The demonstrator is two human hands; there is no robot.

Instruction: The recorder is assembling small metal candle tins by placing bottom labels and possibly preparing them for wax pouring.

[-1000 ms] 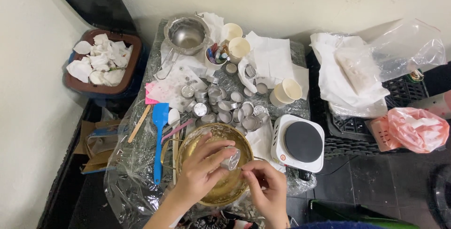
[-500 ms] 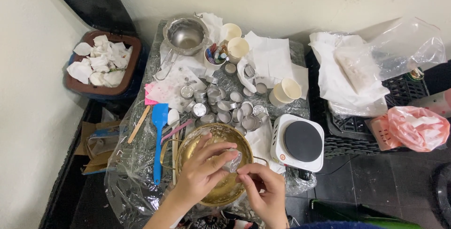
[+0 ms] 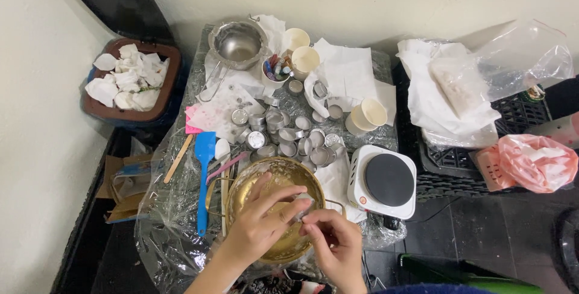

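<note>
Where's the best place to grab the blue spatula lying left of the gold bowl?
Probably the long handle of the blue spatula, taken from above at the end nearer the person: it lies flat, blade toward the wall, left of the gold bowl, with sticks close on both sides.

Lighting/quality: even, soft indoor light from above, moderately bright.

Glare on steel bowl (image 3: pixel 238 42), brass bowl (image 3: pixel 272 192) rim and clear plastic bag (image 3: pixel 531 53). Soft short shadows under paper cups (image 3: pixel 367 115) and hot plate (image 3: pixel 383 180). Dim at floor, lower left and right corners. Centre sharp; slight motion blur at fingers (image 3: pixel 304 205). Mild wide-angle stretch twd edges.
</note>
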